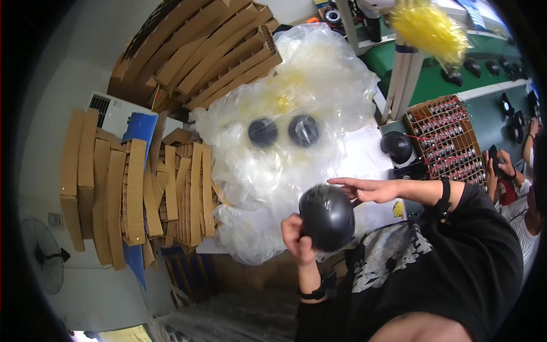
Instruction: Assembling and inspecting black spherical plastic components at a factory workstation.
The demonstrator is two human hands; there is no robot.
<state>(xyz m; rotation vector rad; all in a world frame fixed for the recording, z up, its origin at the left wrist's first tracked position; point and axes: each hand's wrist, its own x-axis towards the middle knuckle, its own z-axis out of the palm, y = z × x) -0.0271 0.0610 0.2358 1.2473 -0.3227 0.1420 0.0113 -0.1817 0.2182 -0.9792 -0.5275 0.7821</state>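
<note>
A glossy black ball-shaped shell [327,218] is held up over the near edge of the white table. My left hand [298,239] is closed on its left side, thumb and fingers curled against it. At the shell's upper right is my right hand [367,190], its fingers stretched out along the top; whether it presses on the shell I cannot tell. Beyond, two black round pieces, one on the left [262,132] and one on the right [303,130], lie among clear plastic bags [245,188]. The shell's underside is hidden.
Cardboard dividers [134,194] are stacked at left, with more [211,51] behind. Right of the table stand another black shell [396,146] and a carton of wired parts [447,139]. A yellow plastic bundle [430,31] hangs at upper right. Another person's hands [504,165] work at far right.
</note>
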